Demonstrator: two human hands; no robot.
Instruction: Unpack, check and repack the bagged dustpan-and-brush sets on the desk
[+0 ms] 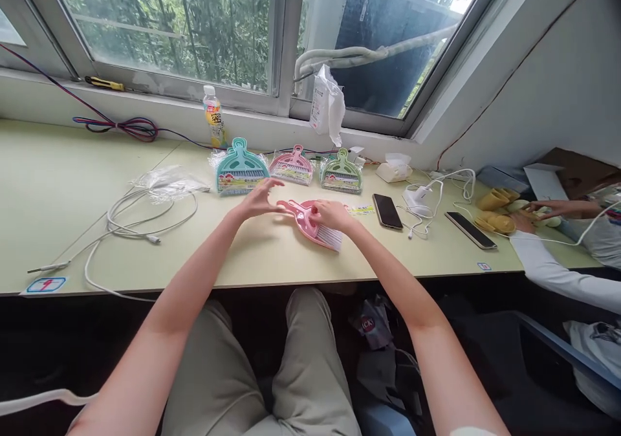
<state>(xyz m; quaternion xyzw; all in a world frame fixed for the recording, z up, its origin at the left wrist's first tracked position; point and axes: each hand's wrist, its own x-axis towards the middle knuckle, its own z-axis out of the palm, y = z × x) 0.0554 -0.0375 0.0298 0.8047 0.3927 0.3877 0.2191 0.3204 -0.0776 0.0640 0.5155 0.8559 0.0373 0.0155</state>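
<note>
A small pink dustpan [305,219] lies on the table in front of me, its handle pointing left. White bristles of a pink brush [330,237] show at its right side. My right hand [330,215] is over the set with curled fingers closed on the brush; the fingertips are partly hidden. By the handle end is my left hand [259,200], thumb and fingers spread apart with nothing between them. Its thumb is close to the handle; I cannot tell whether they touch. A yellow-green printed label card [363,209] lies just right of my right hand.
Wrapped dustpan sets in teal [241,164], pink [292,164] and green [342,172] stand behind my hands. A bottle [214,118] is at the window. Left lie white cables [114,222] and clear plastic [169,182]; right, a phone [387,211] and another person's hands [543,211].
</note>
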